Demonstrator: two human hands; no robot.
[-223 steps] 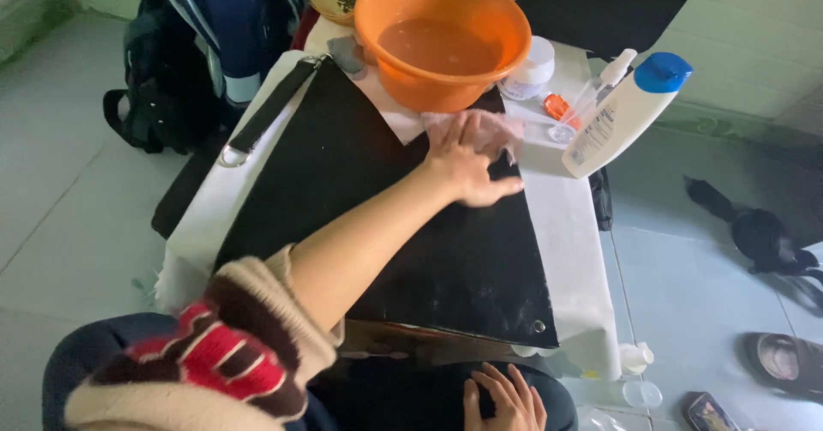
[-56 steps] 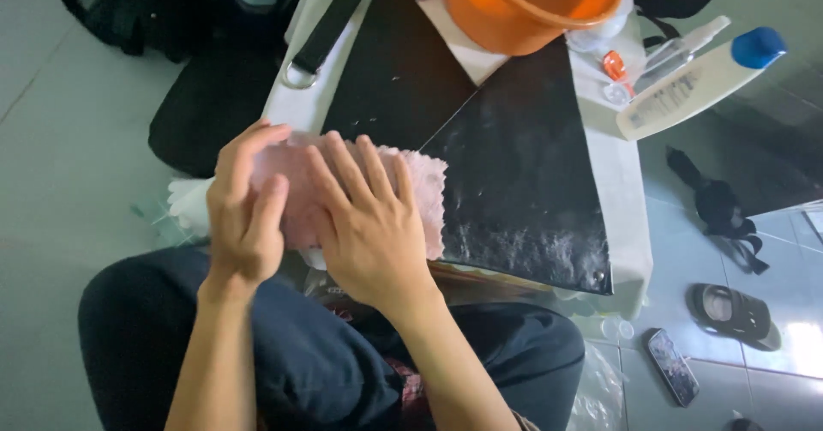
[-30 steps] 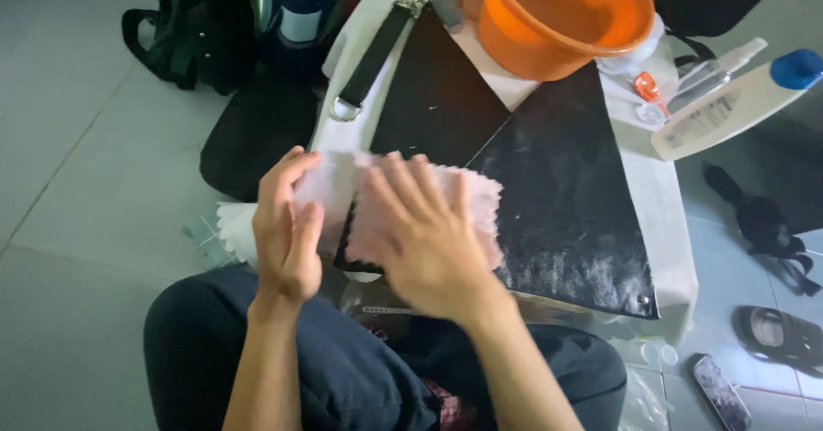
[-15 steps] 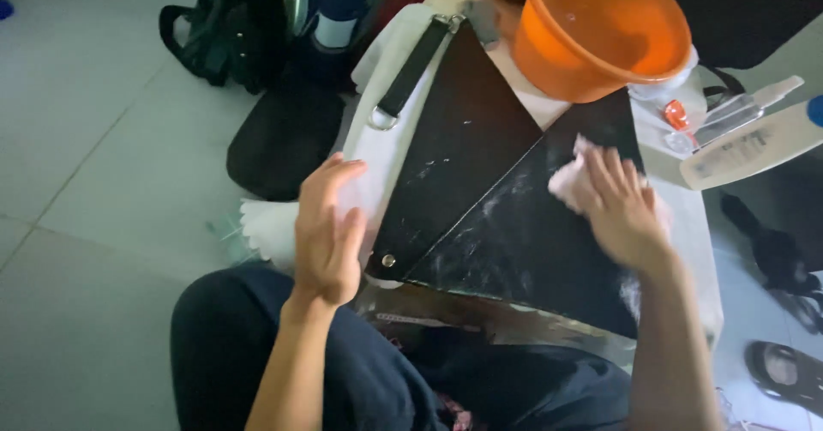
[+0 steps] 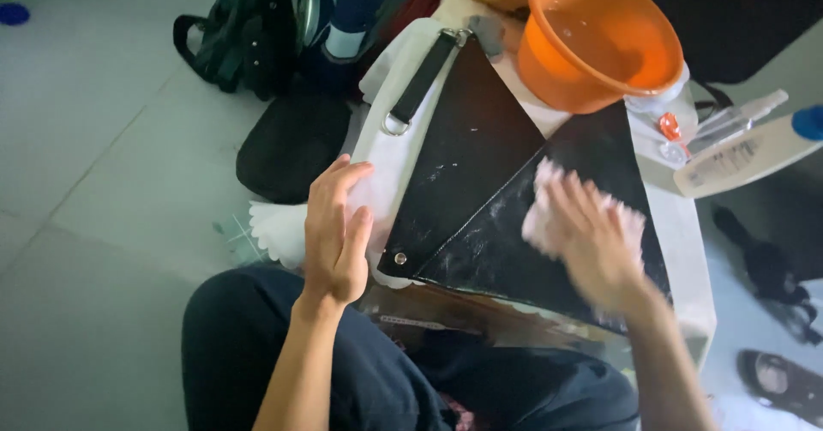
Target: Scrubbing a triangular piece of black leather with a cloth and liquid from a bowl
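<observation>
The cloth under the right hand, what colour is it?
Pale pink cloth, under the right hand, head view.
</observation>
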